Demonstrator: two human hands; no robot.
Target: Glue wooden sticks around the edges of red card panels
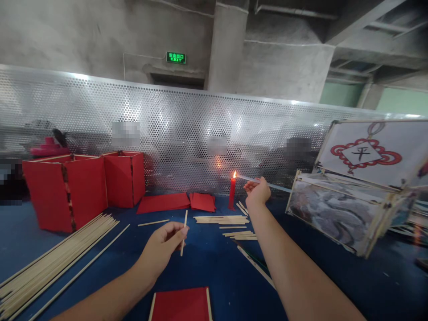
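Between the thumb and fingers of my left hand (166,240) is a short wooden stick (184,233), held nearly upright above the blue table. My right hand (258,191) grips a long translucent glue stick (279,187), its tip at the flame of a lit red candle (232,191). The candle stands upright on the table. Close to me lies a red panel (182,305) with wooden strips along two sides. Short wooden sticks (220,220) are laid in small groups between my hands, and a lone stick (153,223) rests beyond my left hand.
Red box-shaped frames (85,191) stand at the left, near a bundle of long wooden sticks (56,258). Red paper pieces (163,203) lie behind my left hand. At the right stand painted paper panels on wooden frames (337,209). A perforated metal screen (174,142) borders the table's back.
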